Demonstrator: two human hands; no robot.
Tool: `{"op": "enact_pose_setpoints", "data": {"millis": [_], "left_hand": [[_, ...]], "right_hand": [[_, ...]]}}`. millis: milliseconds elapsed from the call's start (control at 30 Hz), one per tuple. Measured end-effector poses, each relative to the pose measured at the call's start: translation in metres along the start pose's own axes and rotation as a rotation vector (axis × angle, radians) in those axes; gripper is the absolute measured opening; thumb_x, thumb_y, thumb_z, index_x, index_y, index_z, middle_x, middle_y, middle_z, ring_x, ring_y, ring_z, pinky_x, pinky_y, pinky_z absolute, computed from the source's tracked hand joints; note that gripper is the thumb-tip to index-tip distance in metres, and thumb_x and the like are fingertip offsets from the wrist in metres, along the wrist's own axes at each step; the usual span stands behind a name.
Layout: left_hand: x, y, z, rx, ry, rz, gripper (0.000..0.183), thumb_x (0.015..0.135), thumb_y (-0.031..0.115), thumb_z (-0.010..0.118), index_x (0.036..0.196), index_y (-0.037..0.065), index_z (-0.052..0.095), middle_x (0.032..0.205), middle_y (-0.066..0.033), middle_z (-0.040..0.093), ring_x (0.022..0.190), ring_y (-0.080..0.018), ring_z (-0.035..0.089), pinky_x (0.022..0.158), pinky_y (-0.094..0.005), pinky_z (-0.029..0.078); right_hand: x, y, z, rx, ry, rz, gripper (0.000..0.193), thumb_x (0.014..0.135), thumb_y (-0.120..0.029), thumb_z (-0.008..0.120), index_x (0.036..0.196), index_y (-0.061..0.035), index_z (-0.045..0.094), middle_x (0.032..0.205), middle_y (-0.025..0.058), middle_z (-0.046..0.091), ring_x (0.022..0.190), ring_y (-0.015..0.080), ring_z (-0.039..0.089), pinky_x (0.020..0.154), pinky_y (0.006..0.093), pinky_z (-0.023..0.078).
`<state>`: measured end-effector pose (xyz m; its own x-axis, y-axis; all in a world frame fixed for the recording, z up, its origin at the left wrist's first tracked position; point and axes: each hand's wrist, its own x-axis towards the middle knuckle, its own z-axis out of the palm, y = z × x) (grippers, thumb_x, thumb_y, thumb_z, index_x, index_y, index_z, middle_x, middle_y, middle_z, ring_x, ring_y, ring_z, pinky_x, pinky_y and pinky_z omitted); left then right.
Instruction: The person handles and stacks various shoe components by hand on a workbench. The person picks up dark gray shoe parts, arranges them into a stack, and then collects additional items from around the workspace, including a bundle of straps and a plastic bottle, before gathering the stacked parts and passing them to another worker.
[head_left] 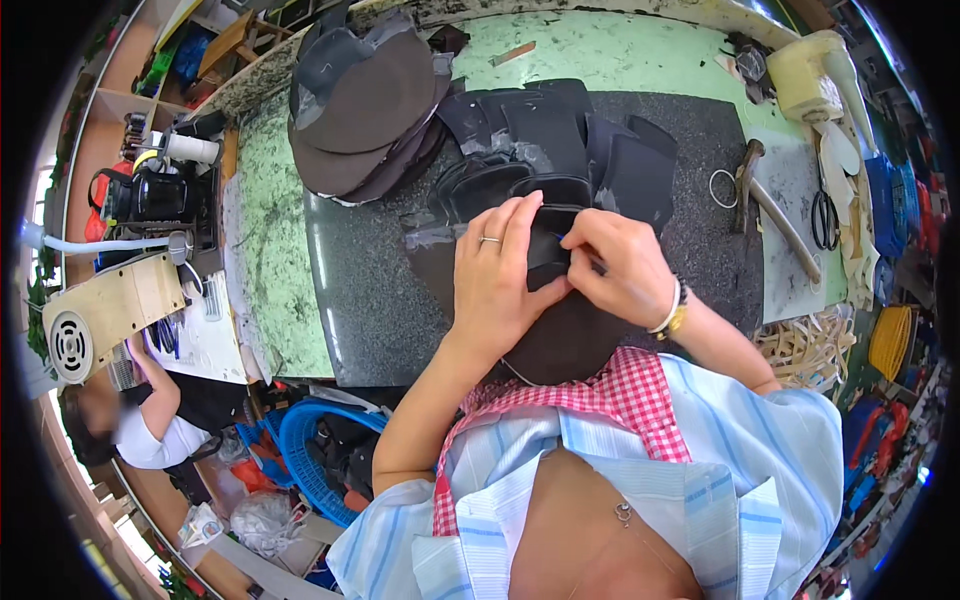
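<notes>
Striped shirt [715, 420] fronts a dark piece [562, 345] under extended left fingers [517, 238]; right fingers [594, 230] curl, grip unclear.

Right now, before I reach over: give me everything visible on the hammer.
The hammer has a dark, worn, metal-looking head and a long, slim, pale-brown handle that looks wooden. It lies flat, unheld, with the head at the right edge of the speckled dark slab and the handle slanting toward the picture's lower right. Neither the left hand nor the right hand touches it.
</notes>
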<state>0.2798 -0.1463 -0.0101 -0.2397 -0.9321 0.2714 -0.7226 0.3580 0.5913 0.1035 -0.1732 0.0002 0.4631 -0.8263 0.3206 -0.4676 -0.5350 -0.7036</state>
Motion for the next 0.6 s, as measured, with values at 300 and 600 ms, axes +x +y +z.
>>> {"op": "enact_pose_setpoints", "data": {"millis": [300, 600], "left_hand": [[0.001, 0.002, -0.003, -0.018, 0.034, 0.000, 0.072, 0.056, 0.020, 0.084, 0.119, 0.006, 0.051, 0.121, -0.0120, 0.052, 0.113, -0.0308, 0.049, 0.096, -0.0413, 0.039], [0.010, 0.007, -0.024, -0.029, 0.025, 0.013, 0.065, 0.057, 0.018, 0.082, 0.115, 0.008, 0.053, 0.110, -0.0134, 0.052, 0.104, -0.0316, 0.050, 0.090, -0.0403, 0.042]], "right_hand": [[0.027, 0.011, -0.001, 0.013, 0.045, 0.142, 0.010, 0.073, 0.001, 0.058, 0.082, -0.0001, 0.053, 0.068, 0.0140, 0.055, 0.058, 0.0234, 0.059, 0.053, 0.0334, 0.045], [0.049, 0.012, -0.034, 0.728, 0.096, 0.406, 0.008, 0.082, -0.003, 0.053, 0.085, 0.0033, 0.059, 0.077, 0.0042, 0.060, 0.067, 0.0078, 0.058, 0.065, 0.0225, 0.051]]}}
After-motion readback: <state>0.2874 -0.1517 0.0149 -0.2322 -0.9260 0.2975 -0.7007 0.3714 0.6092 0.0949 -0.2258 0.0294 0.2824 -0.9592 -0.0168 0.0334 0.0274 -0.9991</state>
